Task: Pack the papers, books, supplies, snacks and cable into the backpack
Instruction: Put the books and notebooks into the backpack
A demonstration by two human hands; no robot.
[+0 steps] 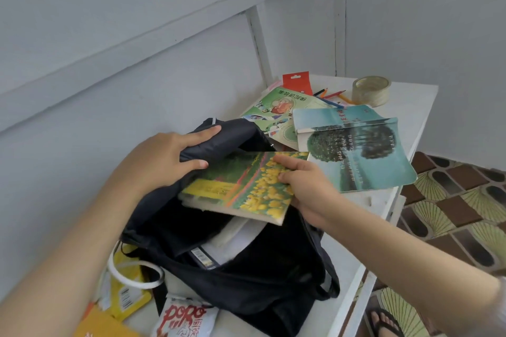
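Our left grip [160, 160] clamps the flap of the black backpack [273, 284] on the worktop [410, 97] while our right grip [306, 189] pinches 1 flowered book [243, 186], seemingly partway in.

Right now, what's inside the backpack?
Inside the backpack: white papers and a dark item with a barcode. The flower-cover book, held by the right hand, covers the rest of the opening; deeper contents hidden.

A black backpack [273, 282] lies unzipped mid-counter [410, 107], with white papers [238, 241] inside. The right hand [306, 186] holds a yellow-flowered book [246, 186] tilted over its mouth. A green book [276, 109], blue book [356, 150], pencils [332, 96] and tape roll [371, 90] lie toward the far right corner. Snack packets [183, 317] and a white cable [142, 286] sit at the near left.
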